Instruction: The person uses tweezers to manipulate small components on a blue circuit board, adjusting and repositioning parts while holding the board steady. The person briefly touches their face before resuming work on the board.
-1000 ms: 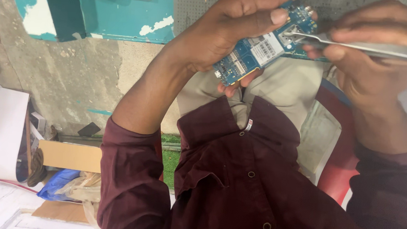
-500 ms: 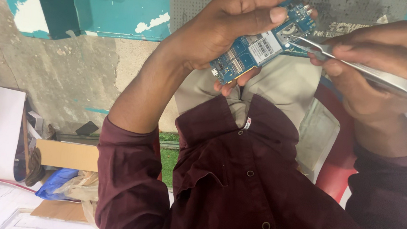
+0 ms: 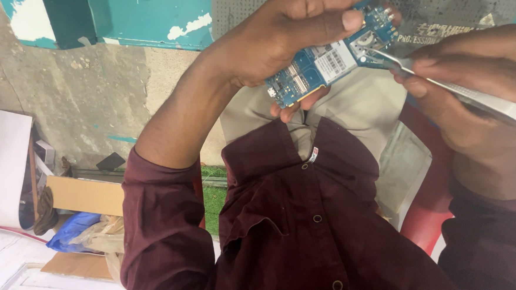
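the left hand pinches the blue circuit board above the lap, while the right hand, grip pressed on metal tweezers, has brought their tip onto the board's upper end since a second ago.

The circuit board sits in the left hand, at the far middle of the view. The right hand is just to its right, with tweezers touching the board's right end. A cardboard box lies near left.
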